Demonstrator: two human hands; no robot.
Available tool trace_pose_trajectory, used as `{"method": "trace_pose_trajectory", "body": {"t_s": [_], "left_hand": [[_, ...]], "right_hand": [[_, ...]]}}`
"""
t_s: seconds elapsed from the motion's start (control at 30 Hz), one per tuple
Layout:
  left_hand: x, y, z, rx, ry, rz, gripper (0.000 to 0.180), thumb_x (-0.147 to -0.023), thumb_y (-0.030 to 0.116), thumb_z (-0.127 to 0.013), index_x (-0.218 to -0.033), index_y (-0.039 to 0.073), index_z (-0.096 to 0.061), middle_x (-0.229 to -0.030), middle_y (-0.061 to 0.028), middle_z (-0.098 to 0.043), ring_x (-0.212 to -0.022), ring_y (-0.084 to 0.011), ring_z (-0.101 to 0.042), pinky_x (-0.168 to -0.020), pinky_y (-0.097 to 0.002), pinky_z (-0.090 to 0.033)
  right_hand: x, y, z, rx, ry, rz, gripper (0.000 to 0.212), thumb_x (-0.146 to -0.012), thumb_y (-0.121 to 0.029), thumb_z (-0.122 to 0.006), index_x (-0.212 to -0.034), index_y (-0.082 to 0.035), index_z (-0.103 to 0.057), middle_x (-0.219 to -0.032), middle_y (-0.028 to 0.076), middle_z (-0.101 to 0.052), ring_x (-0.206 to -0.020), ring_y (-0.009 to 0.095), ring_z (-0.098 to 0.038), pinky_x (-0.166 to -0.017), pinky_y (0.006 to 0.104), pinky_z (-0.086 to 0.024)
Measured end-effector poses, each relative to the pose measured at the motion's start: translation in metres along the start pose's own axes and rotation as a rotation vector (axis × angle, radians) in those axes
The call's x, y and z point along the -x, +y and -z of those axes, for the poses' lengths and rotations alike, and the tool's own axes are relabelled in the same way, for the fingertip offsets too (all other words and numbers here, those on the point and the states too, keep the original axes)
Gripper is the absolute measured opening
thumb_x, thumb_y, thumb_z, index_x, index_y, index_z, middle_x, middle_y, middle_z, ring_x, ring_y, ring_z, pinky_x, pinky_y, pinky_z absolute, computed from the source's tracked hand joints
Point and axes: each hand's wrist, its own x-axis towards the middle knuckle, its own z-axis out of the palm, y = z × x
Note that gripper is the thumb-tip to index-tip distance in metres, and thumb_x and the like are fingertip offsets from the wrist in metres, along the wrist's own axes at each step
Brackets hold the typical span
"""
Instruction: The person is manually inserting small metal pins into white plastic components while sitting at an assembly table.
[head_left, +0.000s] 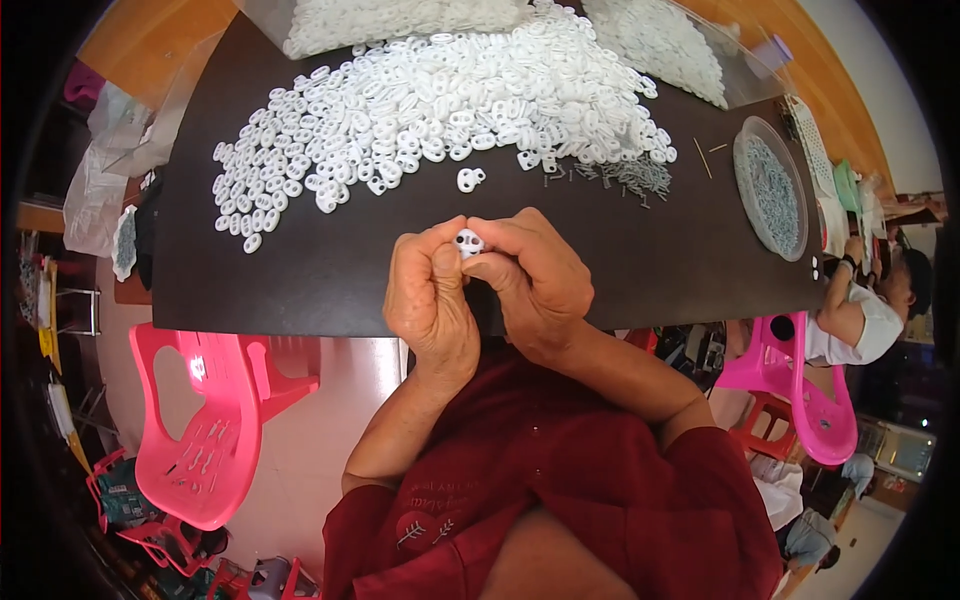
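Observation:
A small white plastic piece with dark holes [469, 241] is pinched between my two hands, just above the table's near part. My left hand [430, 290] holds it from the left with thumb and forefinger. From the other side the thumb and bent forefinger of my right hand [540, 275] close on it. The fingertips cover part of the piece. Just beyond my hands lies a similar white piece [466, 180] by itself. Farther off spreads a large heap of white oval pieces with holes [430, 100].
Thin grey metal bits, perhaps springs [640, 178], lie at the heap's right edge. A round clear tub [745, 190] of similar bits stands at the right of the dark table [290, 290]. Pink chairs [205, 430] flank me; another person [850, 320] sits at right.

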Motion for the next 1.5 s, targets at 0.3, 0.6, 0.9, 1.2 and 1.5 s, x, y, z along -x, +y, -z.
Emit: {"method": "trace_pose_trajectory", "body": {"t_s": [0.3,0.6,0.9,1.2,1.5], "left_hand": [[0.002,-0.003,-0.002,-0.070,0.020,-0.047,0.014,-0.095,0.009,-0.051,-0.097,-0.001,-0.061,-0.079,0.0004,-0.050,-0.066,-0.0052,-0.044,-0.056,-0.0193,-0.038],[-0.001,-0.004,-0.003,-0.156,0.050,-0.112,0.011,-0.093,0.004,-0.052,-0.094,-0.001,-0.062,-0.074,-0.0016,-0.049,-0.060,-0.0072,-0.042,-0.051,-0.0213,-0.036],[-0.005,0.014,0.004,0.175,-0.042,0.157,0.019,-0.096,0.008,-0.049,-0.107,-0.002,-0.060,-0.085,0.0000,-0.052,-0.069,-0.0058,-0.045,-0.060,-0.0201,-0.040],[-0.005,0.010,0.009,0.151,-0.069,0.033,0.022,-0.095,0.008,-0.050,-0.113,-0.003,-0.058,-0.091,-0.0012,-0.053,-0.078,-0.0059,-0.048,-0.069,-0.0194,-0.042],[0.002,0.008,0.008,0.137,-0.039,0.052,0.024,-0.094,0.013,-0.054,-0.108,-0.006,-0.061,-0.093,-0.0031,-0.057,-0.080,-0.0070,-0.050,-0.074,-0.0206,-0.043]], "right_hand": [[0.003,0.006,-0.007,0.049,0.037,0.094,0.026,-0.075,0.000,-0.070,-0.099,0.004,-0.062,-0.078,0.010,-0.062,-0.061,0.019,-0.053,-0.052,0.0270,-0.041],[0.003,0.006,-0.011,0.132,0.054,0.144,0.023,-0.076,0.001,-0.067,-0.097,0.004,-0.060,-0.076,0.011,-0.061,-0.058,0.020,-0.053,-0.051,0.0288,-0.041],[-0.003,0.000,-0.010,0.016,0.023,0.056,0.023,-0.078,0.003,-0.065,-0.101,0.004,-0.060,-0.081,0.010,-0.061,-0.065,0.018,-0.053,-0.055,0.0275,-0.042],[-0.002,-0.012,-0.009,-0.054,-0.003,-0.062,0.026,-0.081,0.000,-0.065,-0.106,0.003,-0.060,-0.087,0.008,-0.060,-0.070,0.014,-0.052,-0.059,0.0236,-0.043],[-0.003,-0.003,-0.005,0.020,-0.012,0.073,0.023,-0.081,0.000,-0.064,-0.104,0.004,-0.060,-0.085,0.010,-0.060,-0.068,0.018,-0.052,-0.058,0.0262,-0.042]]}}
